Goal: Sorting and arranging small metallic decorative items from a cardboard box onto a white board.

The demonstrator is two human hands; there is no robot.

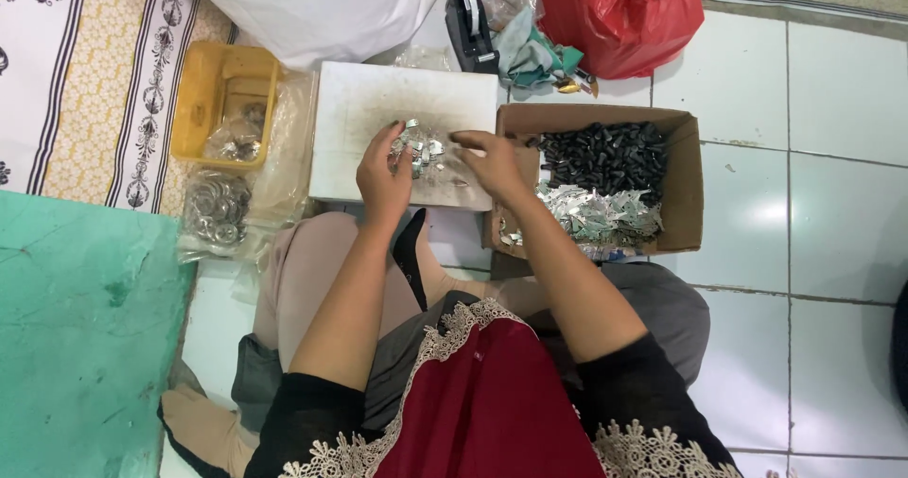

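Hands, two, work one white board (pixel 378 109) on the lap: left hand (pixel 383 175) curls round shiny foil bits (pixel 421 147) at the board's near edge, right hand (pixel 492 161) rests loosely open beside them. Right of the board, one cardboard box (pixel 686 185) holds dark ridged pieces (pixel 605 156).

brown cardboard box (pixel 686 171) right | red plastic bag (pixel 619 15) top | white bag (pixel 312 5) top-left
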